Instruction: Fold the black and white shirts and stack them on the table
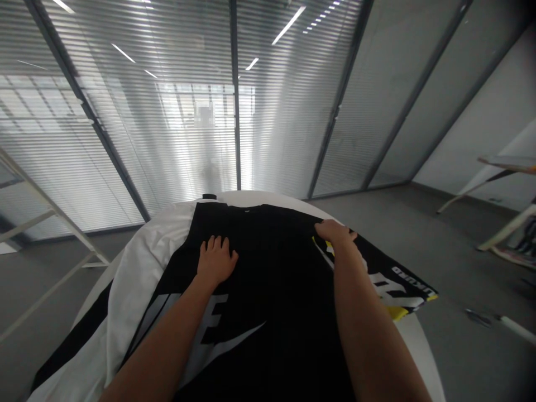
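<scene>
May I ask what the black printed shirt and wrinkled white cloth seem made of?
Black printed shirt: apparently matte fabric, perhaps knit, lying flat without shine.
Wrinkled white cloth: soft, matte fabric, judging by its loose folds; fibre unclear.

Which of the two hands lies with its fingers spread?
The left hand: it lies palm down on the black shirt, fanned out. The right hand, beside a yellow patch, is bunched instead.

office-type room: dark-framed glass partition (237, 111) ran across the far side, backed by slatted blinds (288, 128); strip lights (288, 25) were mirrored in the glass; floor (389, 215) was plain grey; pale-legged table (506, 164) stood at right.
</scene>
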{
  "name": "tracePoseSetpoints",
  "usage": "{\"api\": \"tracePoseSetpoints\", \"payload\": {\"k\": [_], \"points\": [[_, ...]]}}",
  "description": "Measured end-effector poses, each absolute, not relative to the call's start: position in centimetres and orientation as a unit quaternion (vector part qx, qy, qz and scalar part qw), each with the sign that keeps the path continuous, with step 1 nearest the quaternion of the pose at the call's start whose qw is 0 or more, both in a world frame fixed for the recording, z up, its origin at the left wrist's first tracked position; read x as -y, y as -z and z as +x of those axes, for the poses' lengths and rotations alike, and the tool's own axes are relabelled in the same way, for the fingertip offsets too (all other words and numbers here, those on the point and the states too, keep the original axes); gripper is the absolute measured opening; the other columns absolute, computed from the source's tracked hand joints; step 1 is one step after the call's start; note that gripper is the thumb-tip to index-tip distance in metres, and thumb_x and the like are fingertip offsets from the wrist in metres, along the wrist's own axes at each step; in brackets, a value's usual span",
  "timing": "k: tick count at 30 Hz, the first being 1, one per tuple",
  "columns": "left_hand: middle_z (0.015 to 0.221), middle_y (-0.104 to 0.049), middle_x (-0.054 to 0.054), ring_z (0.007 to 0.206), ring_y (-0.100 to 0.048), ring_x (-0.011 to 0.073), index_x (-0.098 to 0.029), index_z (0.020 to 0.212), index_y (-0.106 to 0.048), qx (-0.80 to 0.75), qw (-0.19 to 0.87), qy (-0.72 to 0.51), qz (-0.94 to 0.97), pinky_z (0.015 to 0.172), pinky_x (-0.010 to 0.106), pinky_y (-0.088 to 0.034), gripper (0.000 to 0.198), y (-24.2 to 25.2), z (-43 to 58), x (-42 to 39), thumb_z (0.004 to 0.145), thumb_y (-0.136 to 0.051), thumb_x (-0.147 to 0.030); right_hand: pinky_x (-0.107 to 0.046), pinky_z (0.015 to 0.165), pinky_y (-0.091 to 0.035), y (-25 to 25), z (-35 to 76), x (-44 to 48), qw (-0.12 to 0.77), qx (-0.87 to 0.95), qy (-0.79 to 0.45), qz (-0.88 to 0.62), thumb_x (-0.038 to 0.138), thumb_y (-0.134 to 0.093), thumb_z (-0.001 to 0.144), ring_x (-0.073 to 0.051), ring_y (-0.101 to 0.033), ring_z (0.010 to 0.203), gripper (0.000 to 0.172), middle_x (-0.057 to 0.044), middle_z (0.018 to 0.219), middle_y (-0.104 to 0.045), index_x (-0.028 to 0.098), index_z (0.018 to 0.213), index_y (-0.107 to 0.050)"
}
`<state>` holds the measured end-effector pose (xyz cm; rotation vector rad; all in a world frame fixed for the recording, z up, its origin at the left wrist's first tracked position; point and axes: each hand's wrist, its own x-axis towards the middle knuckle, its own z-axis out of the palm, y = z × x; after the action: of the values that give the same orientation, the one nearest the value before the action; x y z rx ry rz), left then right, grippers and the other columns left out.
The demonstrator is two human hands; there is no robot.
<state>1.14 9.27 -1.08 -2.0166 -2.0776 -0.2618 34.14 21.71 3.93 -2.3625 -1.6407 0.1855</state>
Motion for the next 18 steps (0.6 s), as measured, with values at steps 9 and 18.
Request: {"api": "tracePoseSetpoints", "payload": {"k": [9,18], "points": [[0.141,-0.051,0.016,0.135,-0.037,0.034,-0.016,0.134,-0.053,0.713,0.1,0.092,-0.688,0.11,0.053,-0.027,0.054,0.9,1.2,-9.2,0.092,-0.037,-0.044,-0.061,0.099,-0.028,-3.8,33.7,-20.9,0.083,0.538,-0.056,-0.837,0.038,-0.048,0.079,-0.043,-0.046,0.124,0.05,-0.024,0.122,-0.062,0.011,0.116,-0.068],[0.14,-0.051,0.017,0.134,-0.038,0.0343,-0.015,0.133,-0.054,0.71,0.107,0.089,-0.69,0.109,0.053,-0.028,0.054,1.0,1.1,-9.3,0.091,-0.037,-0.044,-0.064,0.099,-0.026,-4.6,32.7,-20.6,0.121,0.556,-0.048,-0.821,0.024,-0.049,0.079,-0.038,-0.051,0.121,0.042,-0.018,0.119,-0.065,0.021,0.117,-0.068]]}}
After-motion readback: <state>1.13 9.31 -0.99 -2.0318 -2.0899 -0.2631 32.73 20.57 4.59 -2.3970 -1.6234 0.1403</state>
